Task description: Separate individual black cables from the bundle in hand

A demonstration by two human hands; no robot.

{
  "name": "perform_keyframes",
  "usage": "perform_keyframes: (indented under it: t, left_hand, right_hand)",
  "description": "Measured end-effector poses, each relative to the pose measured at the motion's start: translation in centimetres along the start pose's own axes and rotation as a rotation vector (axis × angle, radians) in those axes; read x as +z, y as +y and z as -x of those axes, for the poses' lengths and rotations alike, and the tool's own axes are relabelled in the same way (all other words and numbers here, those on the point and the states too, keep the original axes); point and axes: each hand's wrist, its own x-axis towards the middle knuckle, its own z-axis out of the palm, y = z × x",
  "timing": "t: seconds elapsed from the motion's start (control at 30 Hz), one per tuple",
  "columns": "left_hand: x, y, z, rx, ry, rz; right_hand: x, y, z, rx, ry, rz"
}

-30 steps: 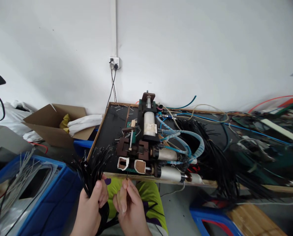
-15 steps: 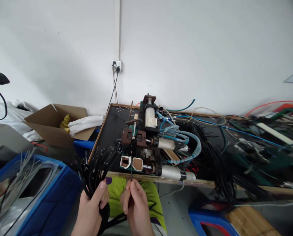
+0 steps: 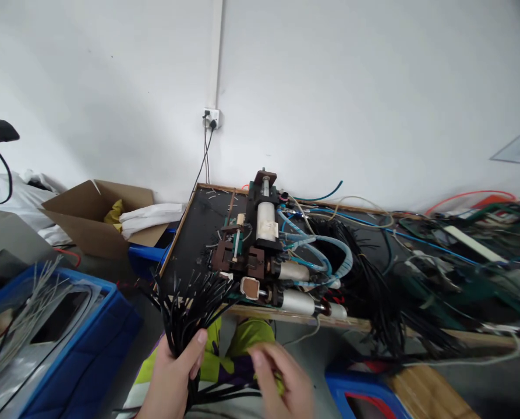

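Note:
My left hand is closed around a thick bundle of black cables. Their loose ends fan upward over the bench's front edge, and their lower lengths hang across my lap. To the right of the bundle is my right hand, blurred, with curled fingers; whether anything lies between them cannot be made out. Black strands run from the bundle toward it. Just beyond the cable ends stands a pneumatic fixture with brown clamp blocks, a tan-faced pad and silver cylinders.
Left of me is a blue bin with pale strips and plastic; behind it stands an open cardboard box. More black cables lie on the bench to the right, near blue air hoses. A blue stool stands below.
My right hand has moved right and away from the fixture, and no cable shows between the pads now. The left hand's bundle has shifted right, its ends now partly covering the front pads.

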Motion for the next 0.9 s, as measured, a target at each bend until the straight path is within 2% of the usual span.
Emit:
perform_keyframes:
  t: [0.1, 0.17, 0.27, 0.43, 0.57, 0.67, 0.77, 0.83, 0.9]
  left_hand:
    - [-0.1, -0.7, 0.2, -0.030, -0.040, -0.048]
    - [-0.3, -1.1, 0.2, -0.027, -0.052, -0.052]
    - [-0.5, -1.5, 0.3, -0.015, -0.047, -0.030]
    - [-0.2, -1.7, 0.6, -0.043, 0.010, -0.001]
    - [0.4, -0.8, 0.0, 0.010, 0.034, 0.026]
    - [0.7, 0.1, -0.6, -0.013, 0.100, 0.104]
    - [1.1, 1.0, -0.9, -0.110, 0.205, 0.128]
    - [1.2, 1.4, -0.9, -0.132, 0.245, 0.114]
    - [1.2, 1.6, -1.1, -0.101, 0.241, 0.104]
  right_hand:
    - [4.3, -3.4, -1.5, -0.072, -0.079, -0.255]
    - [5.8, -4.4, -1.9, -0.100, -0.076, -0.301]
    - [6.5, -4.3, -1.5, -0.084, -0.017, -0.370]
    - [7.1, -3.2, -0.1, 0.113, 0.058, -0.697]
    - [7.1, -2.4, -0.2, 0.115, 0.156, -0.845]
    - [7.4, -2.2, 0.0, 0.192, 0.046, -0.721]
    - [8.1, -2.0, 0.7, 0.085, -0.130, -0.410]
    - [8.3, -1.6, 1.1, -0.003, -0.183, -0.266]
    - [8.3, -1.1, 1.2, -0.020, -0.213, -0.224]
